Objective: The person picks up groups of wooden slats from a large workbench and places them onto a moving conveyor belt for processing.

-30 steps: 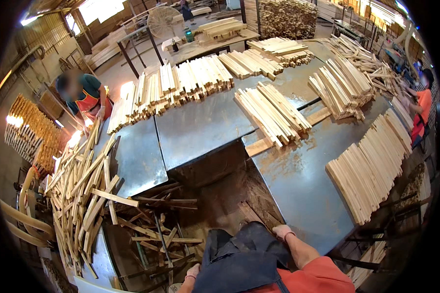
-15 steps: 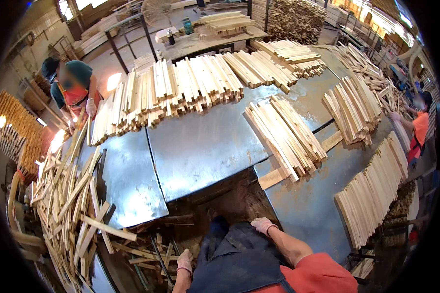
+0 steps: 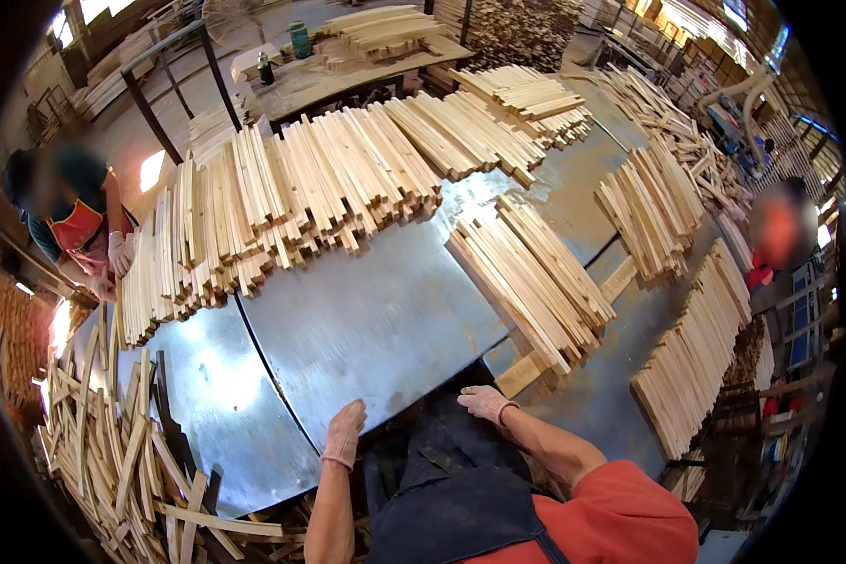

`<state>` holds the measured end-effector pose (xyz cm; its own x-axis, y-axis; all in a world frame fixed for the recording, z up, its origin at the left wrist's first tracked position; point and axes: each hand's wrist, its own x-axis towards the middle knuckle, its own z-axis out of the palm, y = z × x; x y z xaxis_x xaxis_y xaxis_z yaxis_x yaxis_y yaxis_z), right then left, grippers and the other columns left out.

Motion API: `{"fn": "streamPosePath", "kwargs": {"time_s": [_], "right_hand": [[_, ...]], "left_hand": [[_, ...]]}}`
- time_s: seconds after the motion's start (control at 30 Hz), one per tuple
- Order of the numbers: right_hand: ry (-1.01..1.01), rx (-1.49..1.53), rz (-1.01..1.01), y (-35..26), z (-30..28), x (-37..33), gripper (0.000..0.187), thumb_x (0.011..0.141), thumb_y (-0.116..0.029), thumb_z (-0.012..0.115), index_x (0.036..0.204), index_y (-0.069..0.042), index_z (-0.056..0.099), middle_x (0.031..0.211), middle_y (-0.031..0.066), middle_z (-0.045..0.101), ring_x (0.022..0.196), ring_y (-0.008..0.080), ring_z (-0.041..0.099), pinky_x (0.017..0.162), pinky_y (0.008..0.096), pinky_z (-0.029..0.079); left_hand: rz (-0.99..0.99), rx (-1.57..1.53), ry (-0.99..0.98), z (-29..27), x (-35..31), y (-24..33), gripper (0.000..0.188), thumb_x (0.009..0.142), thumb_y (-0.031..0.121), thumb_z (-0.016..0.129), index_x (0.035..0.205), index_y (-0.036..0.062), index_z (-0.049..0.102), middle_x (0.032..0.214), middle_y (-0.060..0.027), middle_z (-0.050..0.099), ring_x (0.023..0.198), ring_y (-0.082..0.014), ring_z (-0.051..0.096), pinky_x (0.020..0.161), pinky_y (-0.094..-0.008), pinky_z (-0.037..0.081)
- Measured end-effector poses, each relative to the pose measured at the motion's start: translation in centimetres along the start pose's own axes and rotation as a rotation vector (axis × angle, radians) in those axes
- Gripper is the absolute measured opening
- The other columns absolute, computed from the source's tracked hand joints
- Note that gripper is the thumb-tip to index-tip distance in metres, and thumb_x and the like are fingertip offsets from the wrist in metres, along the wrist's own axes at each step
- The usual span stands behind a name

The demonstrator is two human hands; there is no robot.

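My left hand (image 3: 344,432) wears a pale glove and rests on the near edge of the shiny metal table (image 3: 367,320), fingers together, holding nothing. My right hand (image 3: 485,402), also gloved, rests flat on the table edge just short of a stack of light wooden slats (image 3: 531,277). A dark apron (image 3: 451,498) hangs between my arms. A long row of wooden slats (image 3: 291,202) lies across the far side of the table.
More slat stacks lie at the right (image 3: 691,352) and far right (image 3: 653,211). Scrap strips (image 3: 122,461) pile up at the lower left. One person (image 3: 75,221) works at the left, another (image 3: 775,240) stands at the right. A workbench (image 3: 348,66) stands behind.
My view has moved closer to the table. Both hands have risen from beside the apron onto the near table edge.
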<state>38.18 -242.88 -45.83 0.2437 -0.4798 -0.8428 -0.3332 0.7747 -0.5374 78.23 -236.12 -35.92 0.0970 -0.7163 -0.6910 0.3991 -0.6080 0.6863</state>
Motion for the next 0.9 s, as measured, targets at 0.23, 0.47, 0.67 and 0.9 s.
{"fn": "streamPosePath", "kwargs": {"time_s": [0.23, 0.47, 0.67, 0.9], "right_hand": [[0.005, 0.082, -0.051, -15.5, -0.9, 1.5, 0.04, 0.101, -0.026, 0.075, 0.133, -0.004, 0.07, 0.099, 0.0001, 0.069, 0.08, 0.0121, 0.062, 0.069, 0.0283, 0.052], [0.077, 0.163, -0.233, -31.3, -7.5, 7.0, 0.042, 0.101, -0.027, 0.074, 0.133, -0.001, 0.07, 0.099, 0.0006, 0.07, 0.08, 0.0116, 0.063, 0.072, 0.0284, 0.052], [0.16, 0.138, -0.303, -40.2, -15.4, 13.6, 0.03, 0.101, -0.023, 0.07, 0.124, -0.003, 0.073, 0.094, -0.0005, 0.068, 0.081, 0.0094, 0.061, 0.073, 0.0279, 0.052], [0.327, -0.063, -0.546, -45.5, -19.2, 22.1, 0.029, 0.1, -0.021, 0.069, 0.121, -0.001, 0.071, 0.095, 0.0006, 0.068, 0.083, 0.012, 0.057, 0.077, 0.0267, 0.047]], "left_hand": [[0.077, 0.013, -0.177, 7.0, 8.7, 7.8, 0.04, 0.111, 0.021, 0.06, 0.147, 0.0036, 0.063, 0.13, -0.0024, 0.069, 0.113, -0.012, 0.067, 0.099, -0.0256, 0.053], [0.418, 0.76, -0.065, 10.6, 26.3, 9.5, 0.038, 0.106, 0.005, 0.051, 0.143, 0.0013, 0.06, 0.147, -0.0238, 0.061, 0.134, -0.0383, 0.061, 0.112, -0.0404, 0.052], [0.065, 0.44, 0.112, 17.8, 29.9, 19.0, 0.046, 0.107, 0.012, 0.05, 0.152, 0.0034, 0.055, 0.162, -0.0216, 0.051, 0.147, -0.0378, 0.052, 0.124, -0.0404, 0.043], [0.268, -0.045, -0.036, 15.4, 36.2, 17.0, 0.056, 0.112, 0.029, 0.052, 0.165, 0.0098, 0.046, 0.171, -0.0064, 0.045, 0.155, -0.0206, 0.044, 0.129, -0.0382, 0.03]]}}
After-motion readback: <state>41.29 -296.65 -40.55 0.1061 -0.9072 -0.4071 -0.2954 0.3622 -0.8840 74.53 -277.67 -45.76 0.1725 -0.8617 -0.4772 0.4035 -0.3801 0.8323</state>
